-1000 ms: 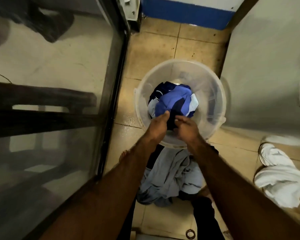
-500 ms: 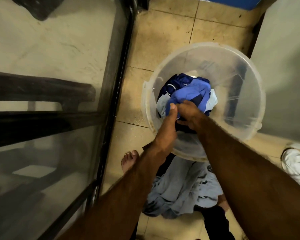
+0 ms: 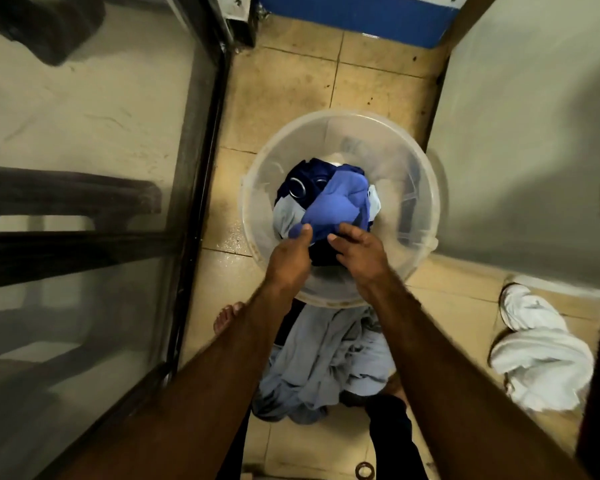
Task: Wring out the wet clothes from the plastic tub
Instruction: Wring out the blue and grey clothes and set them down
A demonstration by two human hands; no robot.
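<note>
- Far left, a glass panel (image 3: pixel 84 202) in a dark metal frame (image 3: pixel 198 188) runs from top to bottom; it mirrors dim shapes of the room.
- Beside the frame lies a narrow strip of tan tiled floor (image 3: pixel 291 81), stained and shiny with wet near the tub. A blue band (image 3: pixel 357 15) crosses the wall at the top.
- One clear plastic tub (image 3: pixel 426 188) stands on the tiles, between the frame and a grey wall (image 3: pixel 534 133) on the right.
- Inside the tub sits a heap of wet clothes: a bright blue garment (image 3: pixel 340 202) on top, a navy piece (image 3: pixel 298 181) with a ring print behind it, and pale cloth showing at both sides. How many pieces in all cannot be told.
- The left hand (image 3: pixel 288 261) reaches over the near rim, fingers curled, thumb and fingertips pinching the near edge of the bright blue garment.
- The right hand (image 3: pixel 357 254) is just beside it, fingers bent and resting on the same garment; whether it has closed on the cloth cannot be told.
- Below the tub, one pale blue cloth (image 3: pixel 326 365) lies crumpled on the floor between the forearms, with bare toes (image 3: pixel 227 317) at its left.
- Far right, one white cloth (image 3: pixel 541 355) lies bunched on the tiles, well apart from the tub.
</note>
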